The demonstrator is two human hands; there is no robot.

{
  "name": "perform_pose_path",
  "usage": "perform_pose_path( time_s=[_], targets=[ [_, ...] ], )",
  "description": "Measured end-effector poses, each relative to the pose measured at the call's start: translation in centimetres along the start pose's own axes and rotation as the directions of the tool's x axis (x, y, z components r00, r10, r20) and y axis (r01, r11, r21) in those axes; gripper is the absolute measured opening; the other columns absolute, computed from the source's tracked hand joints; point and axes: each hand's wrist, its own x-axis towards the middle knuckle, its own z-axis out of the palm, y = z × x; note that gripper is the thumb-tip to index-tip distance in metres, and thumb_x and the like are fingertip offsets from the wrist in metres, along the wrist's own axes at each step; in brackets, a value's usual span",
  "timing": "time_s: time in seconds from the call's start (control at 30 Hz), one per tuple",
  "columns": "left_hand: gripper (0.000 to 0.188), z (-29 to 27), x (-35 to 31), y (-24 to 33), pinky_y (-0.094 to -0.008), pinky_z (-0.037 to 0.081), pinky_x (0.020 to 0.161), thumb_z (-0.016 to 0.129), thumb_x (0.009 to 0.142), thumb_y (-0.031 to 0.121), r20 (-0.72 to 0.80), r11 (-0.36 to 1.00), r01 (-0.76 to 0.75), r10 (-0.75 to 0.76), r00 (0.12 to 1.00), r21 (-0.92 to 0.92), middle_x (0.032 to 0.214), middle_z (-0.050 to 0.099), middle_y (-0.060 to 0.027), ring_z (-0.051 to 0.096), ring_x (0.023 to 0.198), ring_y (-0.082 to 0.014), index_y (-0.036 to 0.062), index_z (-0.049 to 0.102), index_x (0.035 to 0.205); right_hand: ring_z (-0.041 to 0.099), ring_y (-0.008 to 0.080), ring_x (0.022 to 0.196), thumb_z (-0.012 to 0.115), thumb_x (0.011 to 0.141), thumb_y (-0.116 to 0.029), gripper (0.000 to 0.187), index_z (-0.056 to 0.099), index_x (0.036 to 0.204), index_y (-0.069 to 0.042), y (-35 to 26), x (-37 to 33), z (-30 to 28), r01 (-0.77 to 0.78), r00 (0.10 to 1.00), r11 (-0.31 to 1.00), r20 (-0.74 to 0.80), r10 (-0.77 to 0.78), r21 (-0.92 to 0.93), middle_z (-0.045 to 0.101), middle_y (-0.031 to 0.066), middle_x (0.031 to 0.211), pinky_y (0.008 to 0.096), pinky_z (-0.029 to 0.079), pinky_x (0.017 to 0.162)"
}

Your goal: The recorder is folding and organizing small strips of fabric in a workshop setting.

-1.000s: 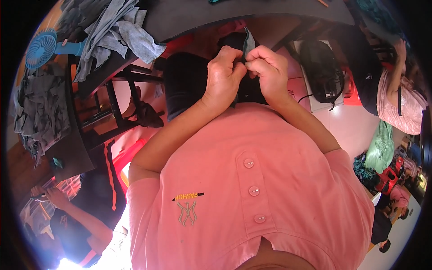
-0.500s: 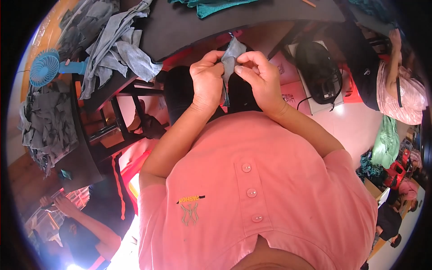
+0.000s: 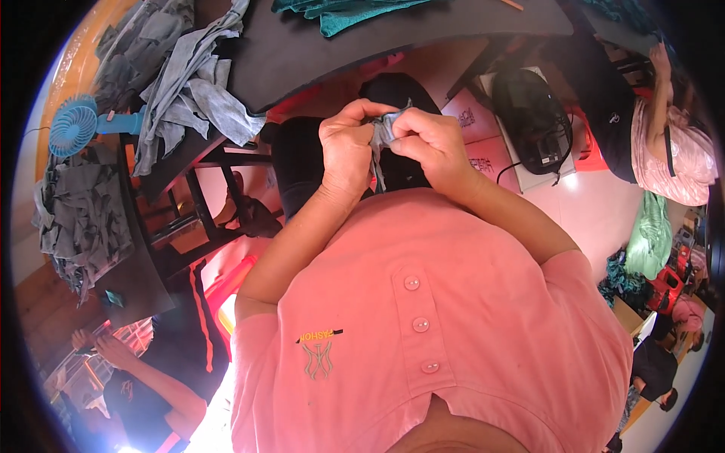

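In the upper middle of the frame, a grey-blue cloth (image 3: 382, 137) was pinched by the left hand (image 3: 349, 147) and the right hand (image 3: 432, 145), close together; it was probably best held flat, with a soft grip

In front of me, the dark table (image 3: 332, 64) carries crumpled teal cloth (image 3: 347, 16) and, toward the right, a thin orange stick (image 3: 513, 4). To my left, grey-blue strips (image 3: 200, 98) drape over a dark edge, near a blue fan (image 3: 74, 125). Farther left, another dark tabletop (image 3: 143, 287) bears heaped grey pieces (image 3: 84, 215) and a small teal scrap (image 3: 114, 298).
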Motion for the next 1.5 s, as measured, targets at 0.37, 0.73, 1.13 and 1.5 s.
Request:
perform_pose_path(
  time_s=[0.37, 0.73, 1.13, 1.5],
  targets=[
    [0.032, -0.5, 0.4, -2.1, -0.0229, 0.038, 0.052, 0.046, 0.07, -0.016, 0.122, 0.905, -0.321, 0.298, 0.947, 0.278, 0.078, 0.057, -0.0032, 0.048, 0.063, -0.0074, -0.0018, 0.066, 0.091, 0.051, 0.0204, 0.059, 0.063, 0.076, -0.003, 0.009, 0.054, 0.077, -0.002, 0.8, -0.2, 0.0, 0.217, 0.976, 0.966, 0.026, -0.216, -0.137, 0.052, 0.0083, 0.069, 0.0309, 0.041, 0.055],
    [0.027, 0.3, -0.6, -1.7, -0.0211, 0.039, 0.051, 0.044, 0.071, -0.015, -0.073, 0.986, -0.169, 0.169, 0.983, 0.009, 0.08, 0.06, -0.0018, 0.047, 0.058, -0.0062, -0.0023, 0.065, 0.082, 0.056, 0.0142, 0.066, 0.064, 0.086, -0.005, 0.009, 0.059, 0.092, -0.002, 0.3, -0.5, 0.6, 0.129, 0.989, 0.965, -0.037, -0.141, -0.227, 0.06, 0.006, 0.08, 0.027, 0.044, 0.06],
    [0.035, -0.4, -0.2, -2.1, -0.025, 0.042, 0.063, 0.044, 0.065, -0.019, 0.085, 0.878, -0.423, 0.415, 0.906, 0.226, 0.081, 0.056, -0.0054, 0.051, 0.071, -0.0132, -0.0027, 0.066, 0.087, 0.052, 0.0137, 0.063, 0.066, 0.085, -0.006, 0.01, 0.056, 0.086, -0.002, -0.6, -0.9, 0.7, 0.004, 0.999, 1.0, 0.047, -0.003, -0.019, 0.057, 0.0063, 0.072, 0.0265, 0.043, 0.058],
    [0.039, -2.6, -0.3, -0.7, -0.0231, 0.042, 0.063, 0.039, 0.069, -0.017, 0.135, 0.937, -0.31, 0.29, 0.947, 0.163, 0.083, 0.061, -0.006, 0.052, 0.069, -0.0121, -0.0021, 0.066, 0.094, 0.056, 0.0097, 0.068, 0.065, 0.086, -0.006, 0.009, 0.06, 0.092, -0.002, -0.7, -1.3, 0.0, -0.085, 0.996, 0.989, 0.027, 0.083, 0.121, 0.061, 0.0041, 0.077, 0.0236, 0.045, 0.063]
  ],
)
